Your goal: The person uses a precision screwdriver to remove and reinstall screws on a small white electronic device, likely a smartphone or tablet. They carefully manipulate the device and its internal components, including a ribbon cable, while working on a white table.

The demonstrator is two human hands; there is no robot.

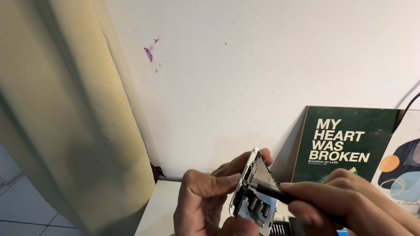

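Phone frame (pixel 256 188) (opened) in left hand (pixel 205 196), screwdriver (pixel 280 195) touching.

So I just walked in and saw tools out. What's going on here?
A person is working on a small opened electronic device with a white frame, its insides exposed. The left hand grips it upright by its edge above the white table. The right hand holds a thin black screwdriver, tip set against the upper inside of the device. A dark green poster leans on the white wall behind.
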